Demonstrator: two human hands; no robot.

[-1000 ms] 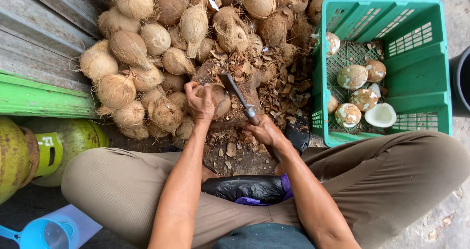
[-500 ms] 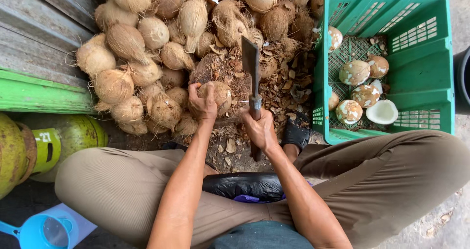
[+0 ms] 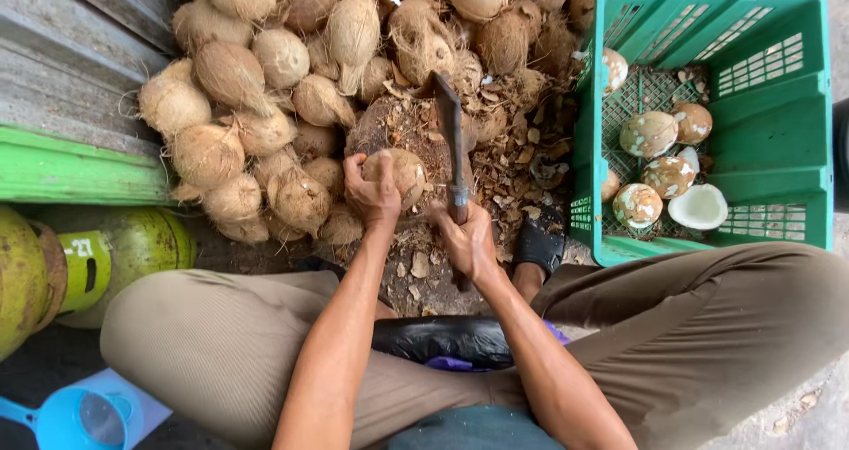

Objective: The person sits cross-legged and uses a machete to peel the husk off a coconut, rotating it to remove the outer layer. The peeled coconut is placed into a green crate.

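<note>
**A few coconuts peeled, a heap left to go**

The left hand (image 3: pixel 373 194) gripped a brown coconut (image 3: pixel 402 171) on the chopping block (image 3: pixel 398 127). The right hand (image 3: pixel 467 242) was clenched around the handle of a cleaver (image 3: pixel 451 136), blade pointing away just beside the nut. Its shell looked largely intact. A handful of pared coconuts (image 3: pixel 650 134) lay in the green crate (image 3: pixel 769 123), while a large pile of husked coconuts (image 3: pixel 265 87) sat unworked behind, so most of the job seemingly remained.

Browns beside bright green

We see tan, fibrous coconuts (image 3: pixel 232 76), a green crate (image 3: pixel 778 132) holding white-and-brown mottled ones (image 3: pixel 648 133), khaki trousers (image 3: pixel 221 344), a yellow-green cylinder (image 3: pixel 133 251), perhaps a blue funnel (image 3: pixel 75 417).
</note>
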